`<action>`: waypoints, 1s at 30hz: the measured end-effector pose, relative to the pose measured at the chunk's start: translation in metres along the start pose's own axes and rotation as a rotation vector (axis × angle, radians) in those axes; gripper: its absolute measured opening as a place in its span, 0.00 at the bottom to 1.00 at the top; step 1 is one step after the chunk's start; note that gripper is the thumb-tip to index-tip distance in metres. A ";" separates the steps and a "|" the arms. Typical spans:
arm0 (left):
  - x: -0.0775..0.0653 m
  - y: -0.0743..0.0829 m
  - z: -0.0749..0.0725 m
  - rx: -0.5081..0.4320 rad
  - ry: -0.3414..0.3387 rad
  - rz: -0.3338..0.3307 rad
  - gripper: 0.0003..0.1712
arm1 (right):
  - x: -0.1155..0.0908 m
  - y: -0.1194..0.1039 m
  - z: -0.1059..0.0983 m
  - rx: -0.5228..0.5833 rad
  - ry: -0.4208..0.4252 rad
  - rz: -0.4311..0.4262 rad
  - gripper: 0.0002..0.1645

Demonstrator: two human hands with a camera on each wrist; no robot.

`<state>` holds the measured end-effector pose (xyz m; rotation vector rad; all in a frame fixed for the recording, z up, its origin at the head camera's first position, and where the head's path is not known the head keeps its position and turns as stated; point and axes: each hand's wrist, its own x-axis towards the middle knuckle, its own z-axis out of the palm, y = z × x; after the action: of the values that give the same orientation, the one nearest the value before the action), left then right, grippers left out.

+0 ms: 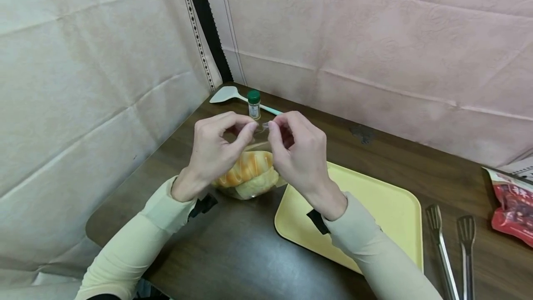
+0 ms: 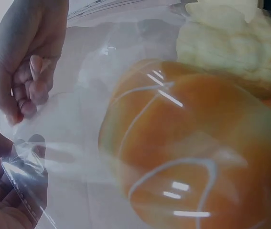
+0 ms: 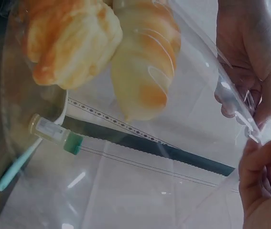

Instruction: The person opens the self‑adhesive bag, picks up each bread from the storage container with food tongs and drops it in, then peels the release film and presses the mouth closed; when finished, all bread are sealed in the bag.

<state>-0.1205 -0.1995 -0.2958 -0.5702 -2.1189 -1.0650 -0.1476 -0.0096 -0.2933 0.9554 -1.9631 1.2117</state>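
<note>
A clear plastic bag [image 2: 80, 148] hangs between both hands, with bread in it. One roll [image 1: 245, 168] is golden with white icing lines; a paler, lumpy bread piece [image 1: 259, 183] lies against it. My left hand [image 1: 218, 145] pinches the bag's upper edge between thumb and index finger. Close by on the right, my right hand [image 1: 300, 152] pinches the same edge, the fingertips of the two hands a small gap apart. Through the transparent film in the right wrist view, both bread pieces show.
A green-capped small bottle [image 1: 254, 105] stands behind the hands, near a pale turquoise spatula [image 1: 226, 94]. On the right lie a yellow tray [image 1: 387, 207], metal tongs [image 1: 441, 240] and a red package [image 1: 514, 207]. Cloth walls [image 1: 374, 36] border the brown table [image 1: 233, 244].
</note>
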 end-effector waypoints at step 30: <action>0.006 -0.021 -0.008 -0.022 0.117 -0.125 0.06 | -0.043 0.036 -0.064 -0.042 0.237 0.245 0.08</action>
<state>-0.1347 -0.2178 -0.2984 -0.3804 -2.0638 -1.1634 -0.1454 0.0708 -0.3201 0.5331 -1.9440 1.3447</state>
